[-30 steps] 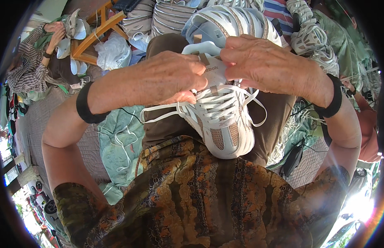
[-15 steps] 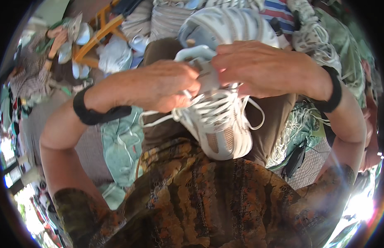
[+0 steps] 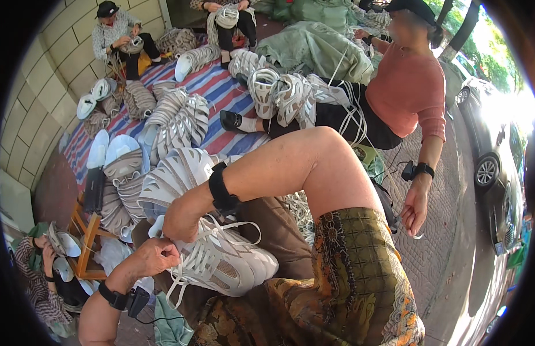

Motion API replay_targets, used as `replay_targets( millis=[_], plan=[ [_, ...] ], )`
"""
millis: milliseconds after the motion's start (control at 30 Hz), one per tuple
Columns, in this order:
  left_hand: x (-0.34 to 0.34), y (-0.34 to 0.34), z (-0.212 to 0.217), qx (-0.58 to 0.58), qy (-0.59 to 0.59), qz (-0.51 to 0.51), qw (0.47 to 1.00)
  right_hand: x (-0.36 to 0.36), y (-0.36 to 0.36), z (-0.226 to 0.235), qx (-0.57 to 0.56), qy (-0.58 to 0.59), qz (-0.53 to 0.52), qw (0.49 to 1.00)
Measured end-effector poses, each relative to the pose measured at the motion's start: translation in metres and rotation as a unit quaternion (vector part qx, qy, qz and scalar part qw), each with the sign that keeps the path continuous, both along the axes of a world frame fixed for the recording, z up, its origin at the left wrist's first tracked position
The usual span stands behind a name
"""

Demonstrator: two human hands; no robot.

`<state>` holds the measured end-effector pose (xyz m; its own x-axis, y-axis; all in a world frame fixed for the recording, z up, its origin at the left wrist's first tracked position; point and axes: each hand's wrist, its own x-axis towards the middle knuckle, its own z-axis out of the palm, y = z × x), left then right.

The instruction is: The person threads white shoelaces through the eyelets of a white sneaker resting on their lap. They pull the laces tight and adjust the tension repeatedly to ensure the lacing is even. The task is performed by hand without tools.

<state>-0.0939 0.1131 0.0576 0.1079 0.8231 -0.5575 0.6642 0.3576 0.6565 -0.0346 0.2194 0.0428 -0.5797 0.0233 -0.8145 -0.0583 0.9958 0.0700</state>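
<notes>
A white and beige sneaker (image 3: 224,268) lies tilted across my lap, its toe pointing right. White shoelaces (image 3: 201,259) run criss-cross up its front, and a loose loop stands out on the far side. My left hand (image 3: 152,257) is at the near side of the shoe's upper eyelets, thumb and fingers pinched on the lace. Bent down over the shoe's opening is my right hand (image 3: 184,219), with its fingers curled inward. Its fingertips are hidden, so what they grip does not show. Both wrists wear black bands.
Rows of nested sneakers (image 3: 181,124) cover a striped sheet (image 3: 227,106) ahead. A wooden stool (image 3: 89,245) stands at left. Beside me on the right sits a co-worker (image 3: 403,92) with sneakers on the lap. Other people work farther back and at lower left. A parked car (image 3: 489,155) is at right.
The view has swung up and right, showing the co-workers and street. Both hands stay at the shoe's upper lacing; the right now bends over the opening.
</notes>
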Motion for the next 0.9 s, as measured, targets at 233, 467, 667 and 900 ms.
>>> replay_targets(
  millis=[233,467,667,900],
  plan=[
    [0.003,-0.014,-0.012,0.086,-0.064,0.127,0.986,0.054,0.051,-0.036,-0.405,0.387,-0.096,0.823],
    [0.064,-0.049,0.001,0.455,0.118,-0.004,0.882,0.091,0.032,-0.016,-0.192,0.655,0.056,0.728],
    [0.136,-0.089,0.023,0.407,-0.064,-0.184,0.893,0.062,-0.028,0.023,-0.364,0.532,0.033,0.764],
    [0.176,-0.097,0.053,0.345,-0.238,-0.234,0.877,0.052,-0.121,0.107,-0.762,0.25,0.001,0.598]
  ],
)
